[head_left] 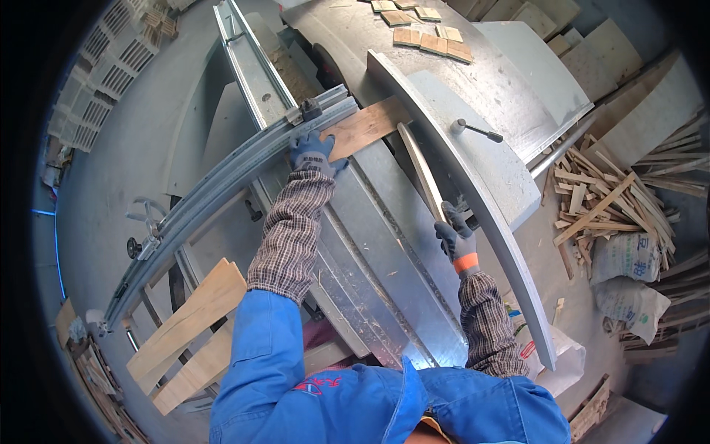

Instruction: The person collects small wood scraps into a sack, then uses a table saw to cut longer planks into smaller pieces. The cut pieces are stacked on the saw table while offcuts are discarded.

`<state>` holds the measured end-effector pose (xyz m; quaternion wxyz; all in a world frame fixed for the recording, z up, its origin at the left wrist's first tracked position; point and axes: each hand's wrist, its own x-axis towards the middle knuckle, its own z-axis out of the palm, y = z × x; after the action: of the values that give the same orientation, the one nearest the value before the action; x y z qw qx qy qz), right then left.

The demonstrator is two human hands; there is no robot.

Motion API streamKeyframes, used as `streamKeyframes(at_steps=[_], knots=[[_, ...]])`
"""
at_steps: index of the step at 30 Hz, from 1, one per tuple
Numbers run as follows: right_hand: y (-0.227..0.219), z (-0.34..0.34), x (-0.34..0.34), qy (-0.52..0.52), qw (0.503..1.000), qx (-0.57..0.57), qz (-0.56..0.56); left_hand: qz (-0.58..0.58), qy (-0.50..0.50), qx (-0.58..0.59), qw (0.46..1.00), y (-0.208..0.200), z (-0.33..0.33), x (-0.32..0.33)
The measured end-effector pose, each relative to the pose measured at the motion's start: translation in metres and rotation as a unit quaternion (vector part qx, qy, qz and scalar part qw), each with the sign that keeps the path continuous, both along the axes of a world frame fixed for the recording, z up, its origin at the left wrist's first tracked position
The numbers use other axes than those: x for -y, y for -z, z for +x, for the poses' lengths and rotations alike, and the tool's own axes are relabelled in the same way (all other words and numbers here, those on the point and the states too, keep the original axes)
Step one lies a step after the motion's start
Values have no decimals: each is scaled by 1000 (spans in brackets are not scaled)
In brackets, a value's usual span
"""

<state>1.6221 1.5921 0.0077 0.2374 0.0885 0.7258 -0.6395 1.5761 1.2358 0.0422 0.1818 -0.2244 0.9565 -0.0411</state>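
My left hand (313,153), in a grey-blue work glove, is closed on the near left end of a short wooden board (367,127). That board lies across the metal saw table (388,255) along the aluminium crosscut fence (244,159), its far end close to the long rip fence (451,166). In my right hand (456,235), also gloved and with an orange cuff, is a long, thin wooden stick (420,172). The stick points away from me beside the rip fence, its rounded tip near the board's far end. No saw blade can be made out.
Several small wooden pieces (433,43) lie on the far tabletop. To my left, longer boards (194,314) rest on the machine's frame. A heap of wood strips (610,203) and white sacks (629,259) stand on the right. A black-handled lever (477,130) juts from the rip fence.
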Motion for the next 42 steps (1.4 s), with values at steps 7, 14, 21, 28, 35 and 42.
streamKeyframes(at_steps=[7,14,21,28,35,42], knots=[[20,-2,-10,-12,998,-58,-1,-7,19,-55,998,-6,2,-4],[3,1,-5,-19,998,-59,30,-21,90,-116,989,14,0,2],[19,-9,-14,-36,996,-79,25,14,64,-143,988,15,-11,7],[4,-2,-7,-22,999,-11,20,18,55,-40,998,-1,-38,3],[10,-5,0,-17,999,-28,16,11,46,-50,998,2,-42,5],[16,-8,7,-2,998,-58,19,63,15,-42,997,-4,-44,9]])
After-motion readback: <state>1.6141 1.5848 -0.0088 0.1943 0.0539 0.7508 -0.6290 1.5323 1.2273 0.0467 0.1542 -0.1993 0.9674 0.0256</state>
